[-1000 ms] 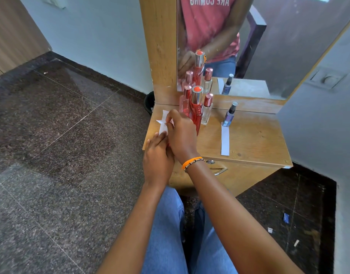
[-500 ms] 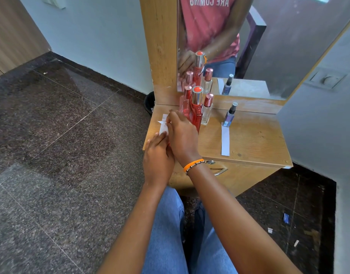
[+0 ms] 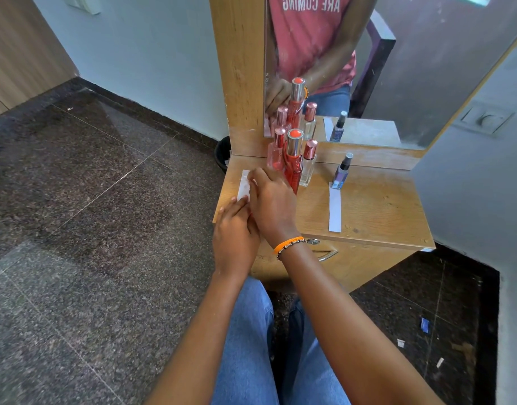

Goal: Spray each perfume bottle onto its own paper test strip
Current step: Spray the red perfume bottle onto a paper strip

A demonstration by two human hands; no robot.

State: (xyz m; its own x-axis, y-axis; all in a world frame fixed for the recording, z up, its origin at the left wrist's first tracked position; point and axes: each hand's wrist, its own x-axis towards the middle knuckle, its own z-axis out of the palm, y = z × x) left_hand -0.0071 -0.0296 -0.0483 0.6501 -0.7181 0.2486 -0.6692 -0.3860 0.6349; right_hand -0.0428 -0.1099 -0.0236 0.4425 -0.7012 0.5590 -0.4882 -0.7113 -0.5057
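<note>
A wooden counter (image 3: 377, 206) stands beneath a mirror (image 3: 397, 68) in a corner with pale walls and dark speckled stone floor (image 3: 90, 214). At its left edge the left hand (image 3: 235, 238) lies flat, fingers straight, on a paper test strip (image 3: 243, 187); the right hand (image 3: 273, 204) presses it with curled fingers. Red perfume bottles (image 3: 293, 162) cluster behind, and a purple bottle (image 3: 341, 172) stands at another strip (image 3: 335, 210).

I sit at my wooden dressing table (image 3: 377, 206) at home, its mirror (image 3: 397, 68) reflecting me, above a granite tile floor (image 3: 90, 229).
</note>
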